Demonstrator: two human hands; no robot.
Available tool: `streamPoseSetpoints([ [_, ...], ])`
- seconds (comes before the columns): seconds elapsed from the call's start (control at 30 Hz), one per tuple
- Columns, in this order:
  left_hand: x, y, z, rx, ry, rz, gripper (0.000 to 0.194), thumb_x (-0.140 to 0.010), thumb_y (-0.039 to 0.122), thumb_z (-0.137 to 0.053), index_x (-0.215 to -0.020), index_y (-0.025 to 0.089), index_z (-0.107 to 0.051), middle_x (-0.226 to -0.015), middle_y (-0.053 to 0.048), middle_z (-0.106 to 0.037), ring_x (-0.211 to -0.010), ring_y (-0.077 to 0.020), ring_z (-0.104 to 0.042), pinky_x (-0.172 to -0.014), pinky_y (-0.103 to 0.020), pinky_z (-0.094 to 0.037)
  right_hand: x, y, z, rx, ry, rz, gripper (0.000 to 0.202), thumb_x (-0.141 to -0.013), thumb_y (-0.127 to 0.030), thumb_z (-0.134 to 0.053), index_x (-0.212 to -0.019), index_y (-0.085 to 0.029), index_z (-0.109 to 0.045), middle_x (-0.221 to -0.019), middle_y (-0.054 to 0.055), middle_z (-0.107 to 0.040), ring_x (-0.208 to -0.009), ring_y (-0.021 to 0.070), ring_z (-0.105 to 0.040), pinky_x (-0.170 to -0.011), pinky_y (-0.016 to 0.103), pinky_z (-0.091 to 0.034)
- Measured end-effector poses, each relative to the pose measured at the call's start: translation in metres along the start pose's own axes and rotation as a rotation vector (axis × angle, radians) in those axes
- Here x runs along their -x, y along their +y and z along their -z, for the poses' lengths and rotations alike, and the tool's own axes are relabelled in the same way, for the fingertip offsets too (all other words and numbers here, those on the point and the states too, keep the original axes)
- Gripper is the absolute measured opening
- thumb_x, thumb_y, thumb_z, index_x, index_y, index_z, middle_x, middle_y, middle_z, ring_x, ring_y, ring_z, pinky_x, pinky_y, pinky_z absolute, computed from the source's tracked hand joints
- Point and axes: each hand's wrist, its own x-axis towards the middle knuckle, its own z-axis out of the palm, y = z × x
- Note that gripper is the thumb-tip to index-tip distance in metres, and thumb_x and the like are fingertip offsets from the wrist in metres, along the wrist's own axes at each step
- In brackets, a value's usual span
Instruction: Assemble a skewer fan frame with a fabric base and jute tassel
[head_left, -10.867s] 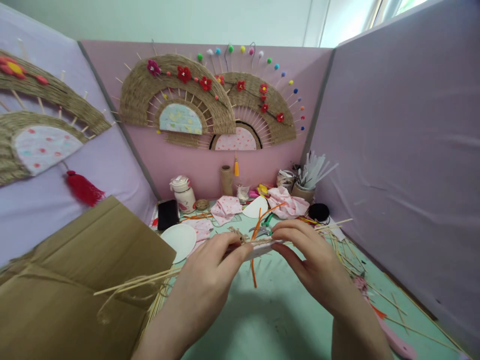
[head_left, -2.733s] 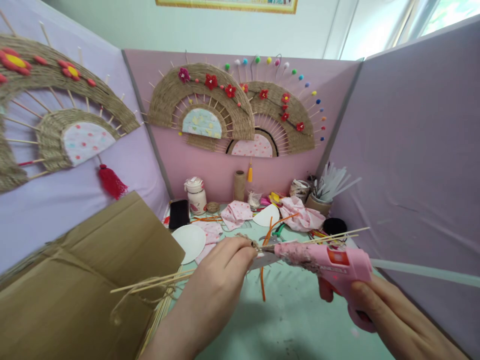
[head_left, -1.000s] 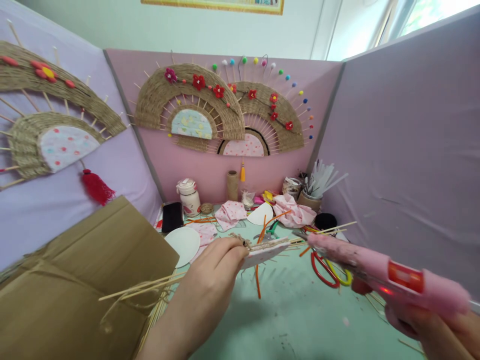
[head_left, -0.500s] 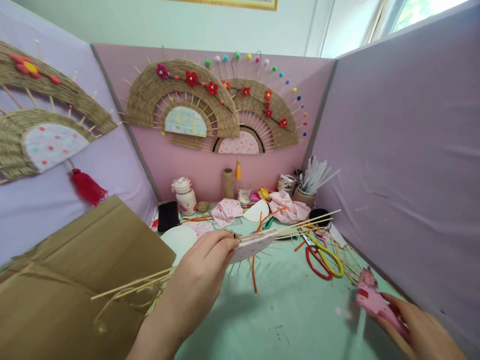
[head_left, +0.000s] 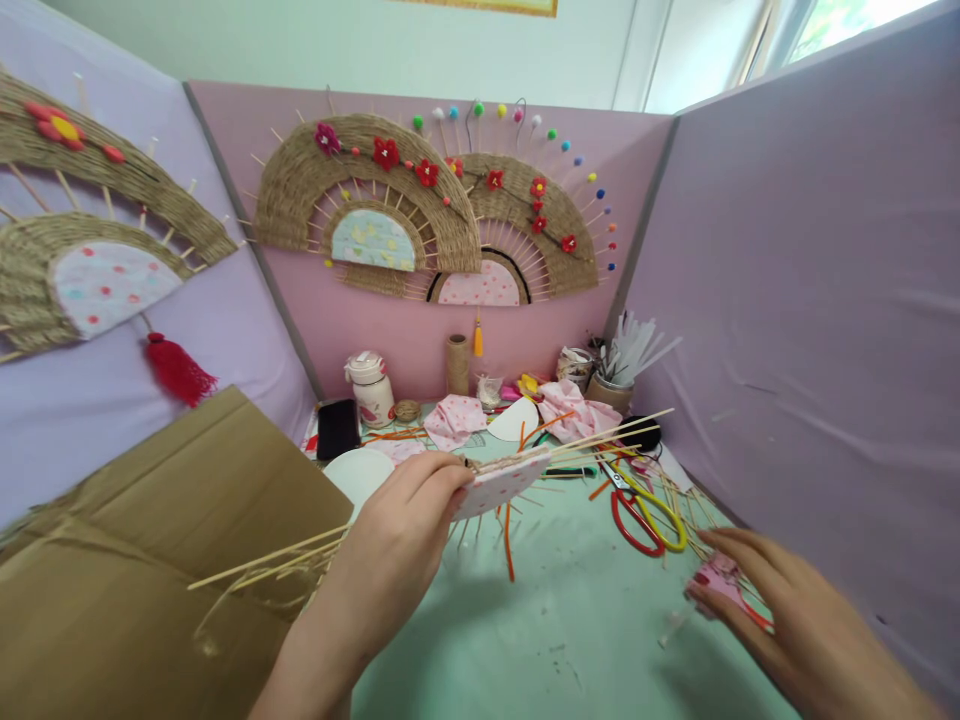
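My left hand (head_left: 405, 545) grips a half-round fan piece (head_left: 504, 484) by its left end. Pink-dotted white fabric covers its face, with twine along the upper edge. Thin bamboo sticks (head_left: 600, 437) stick out to its right, and more sticks (head_left: 270, 560) show beyond my wrist on the left. At the right, my right hand (head_left: 787, 605) has thumb and fingers on either side of a pink glue gun (head_left: 718, 582), low over the table. Much of the gun is hidden by the hand. A thin clear piece (head_left: 670, 632) hangs below the gun's front.
Scissors (head_left: 646, 515) with red and yellow handles lie between my hands. Cardboard (head_left: 187, 540) covers the left side. Orange pipe cleaners (head_left: 508, 545), pink cloth (head_left: 577, 412), a phone (head_left: 337, 430) and a cup (head_left: 370, 390) lie farther back. Finished fans (head_left: 367, 150) hang on the partition.
My right hand and the glue gun have shifted left, and the hand now covers more of the gun. The fan piece in my left hand has moved slightly left.
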Motion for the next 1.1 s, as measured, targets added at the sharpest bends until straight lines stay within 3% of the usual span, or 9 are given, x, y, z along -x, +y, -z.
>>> streamPoseSetpoints([
  [0.07,0.000,-0.001,0.000,0.009,0.001,0.002,0.018,-0.094,0.008,-0.049,-0.106,0.016,-0.060,-0.106,-0.007,-0.066,-0.097,-0.0182,-0.063,-0.082,-0.031,-0.053,-0.033,-0.042,0.025,-0.087,0.019,0.204,0.046,-0.089,-0.055,-0.057,-0.122,-0.024,-0.063,-0.117,0.011,-0.070,-0.105,0.0280,-0.067,-0.086,0.041,-0.054],
  [0.13,0.000,-0.001,0.000,0.012,0.000,0.004,0.018,-0.094,0.008,-0.049,-0.106,0.016,-0.060,-0.106,-0.007,-0.066,-0.096,-0.0183,-0.063,-0.082,-0.032,-0.053,-0.066,-0.081,0.040,-0.196,0.107,0.404,0.036,-0.090,-0.040,-0.063,-0.124,-0.027,-0.059,-0.119,0.009,-0.067,-0.111,0.0252,-0.063,-0.091,0.039,-0.050],
  [0.2,0.000,-0.001,0.000,0.013,-0.001,0.007,0.018,-0.094,0.008,-0.049,-0.106,0.016,-0.060,-0.105,-0.007,-0.065,-0.096,-0.0185,-0.063,-0.082,-0.032,-0.053,-0.096,-0.110,0.041,-0.252,0.108,0.528,0.039,-0.089,-0.032,-0.067,-0.126,-0.027,-0.055,-0.122,0.008,-0.065,-0.116,0.0248,-0.059,-0.099,0.042,-0.045],
  [0.3,0.002,-0.002,0.001,0.024,-0.006,0.007,0.020,-0.094,0.007,-0.050,-0.108,0.017,-0.060,-0.106,-0.007,-0.065,-0.097,-0.0182,-0.062,-0.083,-0.032,-0.053,-0.126,-0.132,0.024,-0.321,0.063,0.586,0.038,-0.087,-0.030,-0.070,-0.122,-0.025,-0.055,-0.121,0.008,-0.065,-0.119,0.0256,-0.057,-0.107,0.049,-0.036],
  [0.43,0.003,-0.003,-0.001,0.024,0.003,0.001,0.022,-0.094,0.006,-0.049,-0.111,0.017,-0.059,-0.107,-0.007,-0.066,-0.098,-0.0176,-0.062,-0.084,-0.031,-0.053,-0.139,-0.137,-0.002,-0.426,-0.060,0.566,0.031,-0.087,-0.024,-0.069,-0.115,-0.024,-0.054,-0.110,0.004,-0.069,-0.106,0.0218,-0.063,-0.108,0.051,-0.032],
  [0.53,0.001,-0.003,-0.003,0.008,0.026,-0.016,0.022,-0.094,0.006,-0.050,-0.111,0.016,-0.059,-0.107,-0.007,-0.065,-0.099,-0.0174,-0.062,-0.085,-0.030,-0.052,-0.139,-0.135,-0.011,-0.500,-0.060,0.561,0.021,-0.090,-0.020,-0.065,-0.108,-0.024,-0.056,-0.099,0.000,-0.071,-0.094,0.0183,-0.064,-0.103,0.048,-0.035],
  [0.9,-0.003,-0.001,-0.007,0.025,0.071,-0.061,0.024,-0.091,0.002,-0.055,-0.111,0.014,-0.058,-0.106,-0.008,-0.064,-0.101,-0.0150,-0.059,-0.090,-0.027,-0.049,-0.134,-0.132,-0.008,-0.549,-0.092,0.527,0.008,-0.094,-0.017,-0.057,-0.099,-0.024,-0.058,-0.094,-0.001,-0.066,-0.093,0.0159,-0.061,-0.107,0.047,-0.030],
  [1.1,-0.002,0.002,-0.006,0.084,0.070,-0.006,0.020,-0.093,0.006,-0.054,-0.109,0.016,-0.060,-0.102,-0.006,-0.064,-0.096,-0.0145,-0.059,-0.084,-0.026,-0.049,-0.130,-0.136,-0.005,-0.539,-0.123,0.498,0.005,-0.095,-0.019,-0.054,-0.095,-0.023,-0.055,-0.090,-0.001,-0.063,-0.091,0.0167,-0.058,-0.107,0.049,-0.028],
])
